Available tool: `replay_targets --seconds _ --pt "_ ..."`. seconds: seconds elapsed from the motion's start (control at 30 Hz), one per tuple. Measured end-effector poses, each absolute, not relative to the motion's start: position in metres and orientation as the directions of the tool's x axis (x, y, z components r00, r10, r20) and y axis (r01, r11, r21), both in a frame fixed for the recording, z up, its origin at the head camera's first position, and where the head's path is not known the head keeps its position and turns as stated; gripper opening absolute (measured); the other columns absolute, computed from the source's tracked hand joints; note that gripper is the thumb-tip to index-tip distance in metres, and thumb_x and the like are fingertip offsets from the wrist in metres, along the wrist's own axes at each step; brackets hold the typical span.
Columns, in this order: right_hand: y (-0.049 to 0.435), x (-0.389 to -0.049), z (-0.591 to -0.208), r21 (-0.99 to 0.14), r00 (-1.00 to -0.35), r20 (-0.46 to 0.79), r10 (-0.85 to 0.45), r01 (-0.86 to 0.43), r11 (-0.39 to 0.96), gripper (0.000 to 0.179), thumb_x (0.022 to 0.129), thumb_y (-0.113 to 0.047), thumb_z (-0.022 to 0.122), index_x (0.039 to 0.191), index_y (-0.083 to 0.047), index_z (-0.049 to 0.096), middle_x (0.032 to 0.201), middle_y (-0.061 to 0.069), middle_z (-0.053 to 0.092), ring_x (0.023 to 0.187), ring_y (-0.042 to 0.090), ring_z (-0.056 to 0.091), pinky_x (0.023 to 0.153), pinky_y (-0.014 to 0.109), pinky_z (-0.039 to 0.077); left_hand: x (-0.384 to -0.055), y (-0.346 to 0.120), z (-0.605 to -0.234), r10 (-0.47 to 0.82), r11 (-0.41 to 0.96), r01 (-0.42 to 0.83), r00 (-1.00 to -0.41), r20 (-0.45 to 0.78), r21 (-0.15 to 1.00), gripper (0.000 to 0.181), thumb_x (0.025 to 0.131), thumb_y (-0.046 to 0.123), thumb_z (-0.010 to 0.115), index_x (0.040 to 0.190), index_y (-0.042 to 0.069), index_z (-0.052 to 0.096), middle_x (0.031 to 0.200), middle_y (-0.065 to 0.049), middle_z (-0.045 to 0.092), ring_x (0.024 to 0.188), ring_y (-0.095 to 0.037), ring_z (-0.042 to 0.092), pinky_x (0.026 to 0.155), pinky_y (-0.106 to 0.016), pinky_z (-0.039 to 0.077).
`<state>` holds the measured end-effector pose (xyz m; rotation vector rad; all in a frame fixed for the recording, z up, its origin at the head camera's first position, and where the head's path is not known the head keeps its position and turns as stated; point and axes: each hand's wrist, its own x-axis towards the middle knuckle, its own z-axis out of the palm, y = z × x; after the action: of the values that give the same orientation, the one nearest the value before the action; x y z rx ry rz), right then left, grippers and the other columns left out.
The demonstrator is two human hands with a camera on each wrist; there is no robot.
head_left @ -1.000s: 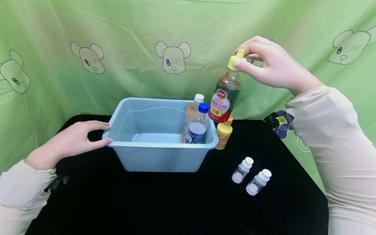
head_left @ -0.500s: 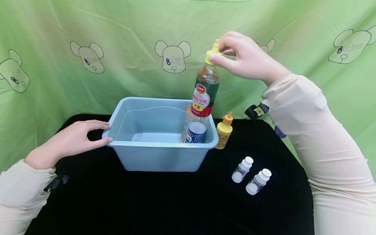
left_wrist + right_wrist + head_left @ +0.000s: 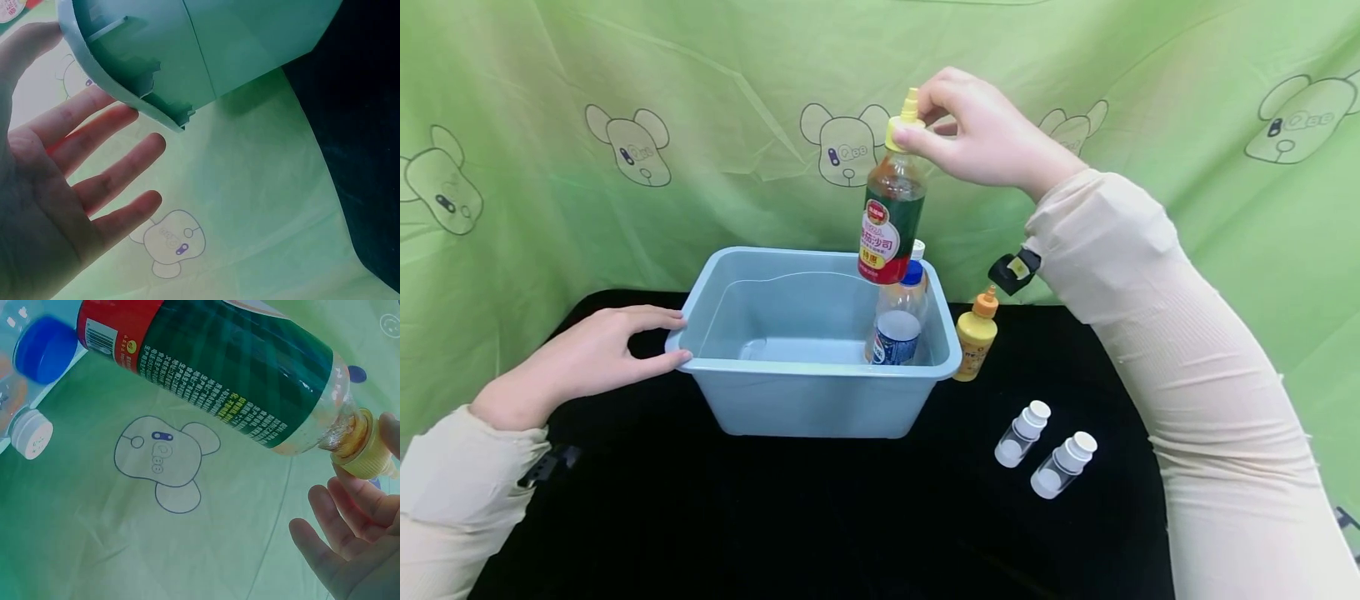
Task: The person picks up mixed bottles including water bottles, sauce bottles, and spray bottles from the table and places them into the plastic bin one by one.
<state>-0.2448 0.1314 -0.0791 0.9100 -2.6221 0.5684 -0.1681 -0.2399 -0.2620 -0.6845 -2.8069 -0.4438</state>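
My right hand [image 3: 973, 133] pinches the yellow cap of a ketchup squeeze bottle [image 3: 887, 229] with a green and red label. The bottle hangs slightly tilted above the right part of a light-blue plastic tub [image 3: 805, 400]. Two bottles stand inside the tub: a blue-capped Pepsi bottle [image 3: 897, 329] and, partly hidden behind it, a white-capped bottle [image 3: 31, 432]. At the tub's left end, my left hand [image 3: 587, 354] touches the rim with thumb and index finger spread apart; in the left wrist view the other fingers [image 3: 125, 165] stretch out straight, off the tub.
Just right of the tub stands a yellow squeeze bottle [image 3: 975, 337] with an orange nozzle. Two small clear bottles with white caps, a nearer one [image 3: 1063, 465] and a farther one [image 3: 1022, 435], are on the black tablecloth [image 3: 820, 517]. A green curtain [image 3: 715, 192] hangs behind.
My right hand has carried the ketchup bottle leftward and a little up, from above the yellow squeeze bottle to over the tub. My left hand stays at the rim.
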Motion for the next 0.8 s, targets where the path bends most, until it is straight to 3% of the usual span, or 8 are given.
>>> replay_targets --seconds 0.57,0.8 --pt "0.101 -0.263 -0.081 -0.261 -0.774 0.348 -0.529 -0.622 0.738 0.039 0.095 -0.032 0.051 0.108 0.005 0.056 0.114 0.013 0.046 0.111 0.022 0.052 0.098 0.034 0.047 -0.169 -0.24 -0.262 0.402 0.849 0.468 -0.873 0.278 0.244 0.045 0.085 0.038 0.065 0.116 0.005 0.065 0.123 -0.013 0.063 0.12 -0.032 0.054 0.096 -0.047 0.043" --pt "0.084 -0.276 -0.088 -0.261 -0.813 0.32 -0.485 -0.568 0.78 0.037 0.095 -0.033 0.05 0.086 0.002 0.058 0.1 0.006 0.046 0.103 0.019 0.045 0.08 0.025 0.041 -0.169 -0.24 -0.263 0.398 0.85 0.463 -0.876 0.272 0.25 0.045 0.085 0.038 0.065 0.116 0.005 0.065 0.123 -0.013 0.063 0.119 -0.032 0.054 0.096 -0.048 0.043"
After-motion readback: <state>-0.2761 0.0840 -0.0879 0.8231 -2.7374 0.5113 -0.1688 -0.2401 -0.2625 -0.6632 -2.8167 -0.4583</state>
